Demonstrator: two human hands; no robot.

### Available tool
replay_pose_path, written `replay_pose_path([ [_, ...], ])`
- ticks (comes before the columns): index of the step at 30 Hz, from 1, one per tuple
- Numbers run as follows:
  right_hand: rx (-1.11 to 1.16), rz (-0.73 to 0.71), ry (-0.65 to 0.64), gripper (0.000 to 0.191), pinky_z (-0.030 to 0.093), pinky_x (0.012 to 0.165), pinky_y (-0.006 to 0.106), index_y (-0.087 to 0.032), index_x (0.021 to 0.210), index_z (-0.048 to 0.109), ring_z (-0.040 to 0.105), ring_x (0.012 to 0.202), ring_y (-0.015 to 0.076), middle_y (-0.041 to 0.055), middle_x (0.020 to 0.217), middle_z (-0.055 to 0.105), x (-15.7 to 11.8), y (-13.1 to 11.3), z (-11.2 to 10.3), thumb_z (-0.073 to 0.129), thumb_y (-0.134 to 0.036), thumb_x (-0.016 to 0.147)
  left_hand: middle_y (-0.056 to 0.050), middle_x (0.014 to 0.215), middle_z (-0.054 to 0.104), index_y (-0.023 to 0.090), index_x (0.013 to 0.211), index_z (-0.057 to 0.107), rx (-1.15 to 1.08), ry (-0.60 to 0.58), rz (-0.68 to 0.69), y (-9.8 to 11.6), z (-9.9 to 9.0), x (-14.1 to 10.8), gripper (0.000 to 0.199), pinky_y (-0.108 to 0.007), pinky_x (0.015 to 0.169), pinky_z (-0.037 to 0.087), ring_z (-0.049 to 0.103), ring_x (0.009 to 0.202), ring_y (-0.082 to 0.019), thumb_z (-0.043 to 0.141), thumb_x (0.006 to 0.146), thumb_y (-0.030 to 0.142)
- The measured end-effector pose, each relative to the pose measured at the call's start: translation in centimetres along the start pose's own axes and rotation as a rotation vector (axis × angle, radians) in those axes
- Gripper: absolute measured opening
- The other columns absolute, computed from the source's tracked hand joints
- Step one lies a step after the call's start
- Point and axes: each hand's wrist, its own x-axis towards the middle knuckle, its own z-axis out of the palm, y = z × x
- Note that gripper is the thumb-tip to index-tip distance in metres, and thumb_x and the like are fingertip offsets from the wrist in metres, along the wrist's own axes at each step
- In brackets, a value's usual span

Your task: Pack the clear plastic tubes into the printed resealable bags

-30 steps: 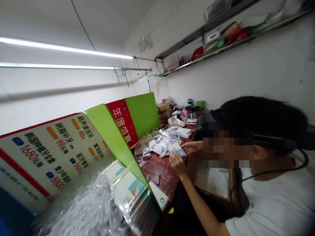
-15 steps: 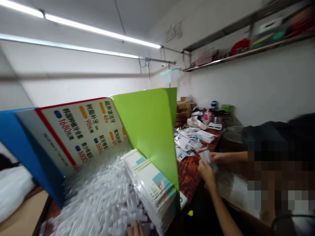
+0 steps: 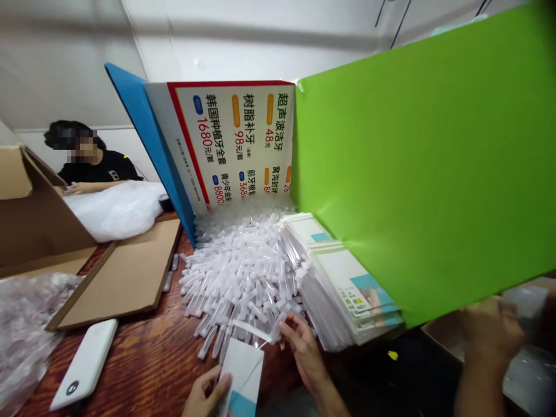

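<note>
My left hand [image 3: 206, 394] grips a flat white-and-teal packet [image 3: 244, 370] by its left edge, thumb on the front. The packet's top end points toward a heap of small translucent plastic tubes [image 3: 243, 266]. Just right of the packet's top, my right hand [image 3: 304, 350] is closed in a pinch on one translucent plastic tube [image 3: 277, 329]. A thin white strip shows between that tube and the packet. Behind my right hand, stacks of similar packets [image 3: 339, 272] lean against a green board [image 3: 417, 174].
A printed price board [image 3: 234, 139] and blue panel [image 3: 160, 139] stand behind the heap. A cardboard tray [image 3: 121, 278], white power bank [image 3: 87, 362] and clear plastic wrap [image 3: 30, 336] lie left. One person [image 3: 102, 159] sits beyond; another person's hand [image 3: 493, 330] shows at right.
The view has swung left and down, away from the shelf. Earlier only some fingertips showed at the tubes' lower edge; now both my hands are visible with the packet and a tube.
</note>
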Motion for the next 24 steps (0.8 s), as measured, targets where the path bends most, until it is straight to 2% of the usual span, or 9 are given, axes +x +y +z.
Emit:
replay_pose_path([
  [2,0.153,0.095,-0.045,0.041,0.044,0.053,0.025,-0.021,0.096,0.062,0.056,0.059,0.0138,-0.0033,0.069,0.062,-0.3,0.4,0.4,0.085,-0.042,0.07,-0.002,0.057,0.062,0.015,0.075,0.07,-0.013,-0.098,-0.02,-0.4,0.6,0.1,0.064,-0.026,0.051,0.047,0.059,0.055,-0.019,0.073,0.063,0.077],
  [5,0.216,0.137,-0.084,0.044,0.045,0.054,0.024,-0.022,0.104,0.058,0.058,0.061,0.0133,-0.0031,0.076,0.064,-0.5,0.2,0.2,0.084,-0.037,0.072,-0.001,0.059,0.06,0.013,0.076,0.067,-0.014,-0.204,-0.039,-0.8,0.7,0.0,0.064,-0.022,0.047,0.036,0.051,0.05,-0.014,0.07,0.068,0.076],
  [7,0.217,0.138,-0.09,0.046,0.046,0.056,0.023,-0.022,0.105,0.057,0.059,0.062,0.0126,-0.003,0.077,0.065,-0.6,0.5,0.2,0.084,-0.035,0.071,-0.004,0.067,0.064,0.011,0.083,0.068,0.0,-0.213,-0.093,-1.1,0.4,-0.3,0.067,-0.023,0.051,0.038,0.054,0.056,-0.015,0.072,0.067,0.077],
  [9,0.201,0.136,-0.082,0.045,0.046,0.058,0.023,-0.022,0.104,0.056,0.059,0.061,0.0117,-0.0032,0.076,0.066,-0.8,1.1,0.2,0.085,-0.035,0.072,-0.007,0.077,0.067,0.01,0.089,0.069,0.024,-0.173,-0.139,-1.1,-0.1,-0.6,0.073,-0.025,0.062,0.043,0.059,0.069,-0.019,0.077,0.06,0.076],
  [11,0.155,0.142,-0.089,0.044,0.047,0.058,0.023,-0.022,0.103,0.056,0.06,0.06,0.0118,-0.0033,0.074,0.066,-0.9,1.6,0.1,0.084,-0.035,0.072,-0.007,0.081,0.066,0.01,0.088,0.069,0.028,-0.177,-0.169,-0.9,-0.4,-1.0,0.073,-0.026,0.069,0.044,0.058,0.077,-0.02,0.08,0.058,0.075],
  [15,0.067,0.21,-0.173,0.044,0.045,0.052,0.022,-0.021,0.096,0.057,0.058,0.054,0.0113,-0.0042,0.071,0.065,-1.2,2.0,-0.3,0.087,-0.038,0.068,-0.005,0.071,0.061,0.01,0.083,0.065,-0.06,-0.312,-0.194,0.0,-0.1,-2.0,0.065,-0.024,0.058,0.036,0.052,0.062,-0.015,0.067,0.075,0.075],
  [17,0.067,0.221,-0.184,0.043,0.045,0.053,0.022,-0.021,0.092,0.056,0.058,0.054,0.0104,-0.0048,0.07,0.065,-1.4,1.9,-0.6,0.088,-0.035,0.066,-0.005,0.071,0.061,0.009,0.083,0.066,-0.077,-0.325,-0.181,0.3,0.1,-2.4,0.066,-0.024,0.057,0.034,0.051,0.061,-0.015,0.064,0.077,0.075],
  [21,0.084,0.21,-0.223,0.042,0.043,0.05,0.02,-0.021,0.085,0.053,0.058,0.052,0.0105,-0.0046,0.066,0.066,-2.1,1.8,-0.9,0.087,-0.035,0.066,-0.008,0.082,0.067,0.009,0.091,0.073,0.033,-0.327,-0.191,0.2,0.0,-3.1,0.072,-0.027,0.066,0.04,0.057,0.075,-0.02,0.068,0.07,0.078],
  [24,0.029,0.248,-0.304,0.04,0.041,0.046,0.02,-0.021,0.082,0.053,0.058,0.049,0.0111,-0.0037,0.066,0.067,-2.5,2.1,-1.2,0.086,-0.037,0.067,-0.012,0.108,0.07,0.011,0.11,0.073,0.1,-0.241,-0.219,0.2,-0.1,-3.6,0.084,-0.031,0.086,0.043,0.058,0.102,-0.029,0.067,0.065,0.083],
])
